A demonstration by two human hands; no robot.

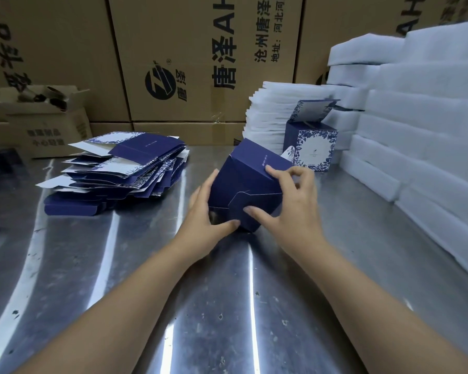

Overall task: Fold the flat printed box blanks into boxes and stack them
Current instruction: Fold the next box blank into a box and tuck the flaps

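Head view: left hand (201,211) and right hand (292,211) grip one half-folded box (241,184); one finished box (312,149) behind.

A packing room in a small factory or warehouse was indicated. The back was walled off by stacked brown shipping cartons (200,63), printed with a logo and Chinese lettering. The foreground was filled by a scuffed stainless-steel table (227,306). Thick white foam blocks (416,136) were piled along the right, with thinner foam sheets (268,114) stacked beside them. A loose heap of flat printed box blanks (119,168) was laid at the left. One assembled box (311,149) was stood near the foam, and a half-folded box (249,184) was held over the table. An open carton (46,122) was set far left.
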